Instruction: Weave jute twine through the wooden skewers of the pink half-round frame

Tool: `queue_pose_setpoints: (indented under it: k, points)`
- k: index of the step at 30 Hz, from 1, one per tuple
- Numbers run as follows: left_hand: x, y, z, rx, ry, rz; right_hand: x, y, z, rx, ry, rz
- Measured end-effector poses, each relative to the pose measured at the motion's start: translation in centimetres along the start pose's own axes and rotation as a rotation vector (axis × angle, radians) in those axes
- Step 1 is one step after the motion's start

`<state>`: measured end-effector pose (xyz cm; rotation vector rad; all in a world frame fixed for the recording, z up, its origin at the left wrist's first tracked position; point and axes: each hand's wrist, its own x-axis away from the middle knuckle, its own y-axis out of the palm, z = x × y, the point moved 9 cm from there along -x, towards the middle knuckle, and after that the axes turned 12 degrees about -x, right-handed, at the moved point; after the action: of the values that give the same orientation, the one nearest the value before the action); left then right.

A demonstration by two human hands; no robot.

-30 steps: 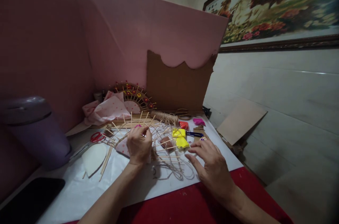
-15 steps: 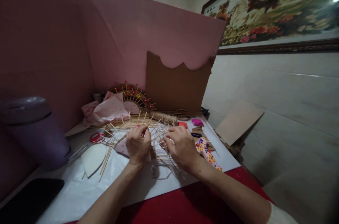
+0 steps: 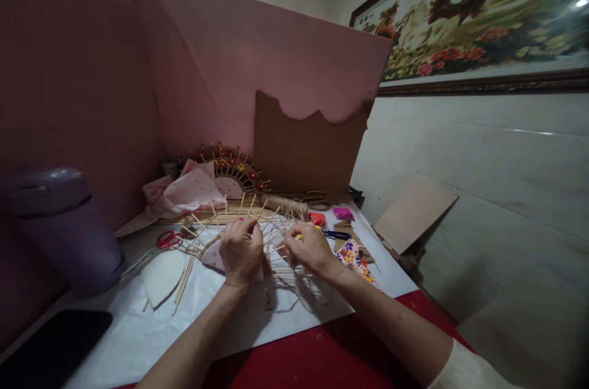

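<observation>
A fan of thin bamboo skewers (image 3: 216, 226) radiates from a pink dotted half-disc (image 3: 212, 256) on white paper (image 3: 138, 327). My left hand (image 3: 241, 252) presses down on this piece with its fingers curled closed over the middle. My right hand (image 3: 307, 246) sits just to the right, fingers pinched among the skewers and loose jute twine (image 3: 301, 289); what it grips is too thin to name.
Red scissors (image 3: 168, 238) and a white leaf-shaped cutout (image 3: 162, 275) lie to the left. A purple flask (image 3: 64, 229) and black phone (image 3: 50, 346) stand nearer left. A finished fan (image 3: 232, 171), pink cloth (image 3: 186, 192), brown cardboard (image 3: 308, 143), twine spool (image 3: 285, 204), clay packets (image 3: 343, 213) and flowered piece (image 3: 356, 257) sit behind and right.
My right hand has moved left from the table's right side onto the skewers and twine and closed into a pinch. My left hand has stayed put.
</observation>
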<state>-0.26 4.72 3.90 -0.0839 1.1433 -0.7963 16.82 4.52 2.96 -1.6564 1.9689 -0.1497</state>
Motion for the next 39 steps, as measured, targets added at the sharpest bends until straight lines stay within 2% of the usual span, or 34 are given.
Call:
queue_pose_setpoints:
  k: [2,6,12,16,26,33,36,39]
  points:
    - [0.0,0.1,0.0,0.003,0.002,-0.002,-0.3,0.1,1.3,-0.140,0.070,0.000]
    - [0.0,0.0,0.0,0.007,0.003,-0.002,-0.8,0.6,2.8,-0.274,0.139,-0.015]
    - [0.1,0.0,0.0,0.004,0.005,0.003,-0.9,1.1,3.0,-0.459,0.214,-0.054]
    - [0.1,0.2,0.0,0.002,0.012,0.000,-1.1,0.7,3.2,-0.491,0.210,-0.016]
    - [0.2,0.3,0.1,-0.009,0.019,-0.016,-2.6,-0.7,2.7,-0.405,0.069,0.088]
    - [0.2,0.3,0.1,-0.012,0.022,-0.013,-2.0,-1.7,1.5,-0.263,-0.059,0.147]
    - [0.1,0.2,0.2,-0.011,0.029,-0.012,-1.2,-2.3,-0.1,-0.123,-0.172,0.188]
    - [0.1,0.2,0.2,-0.012,0.031,-0.009,0.0,-2.6,-2.3,0.081,-0.350,0.227]
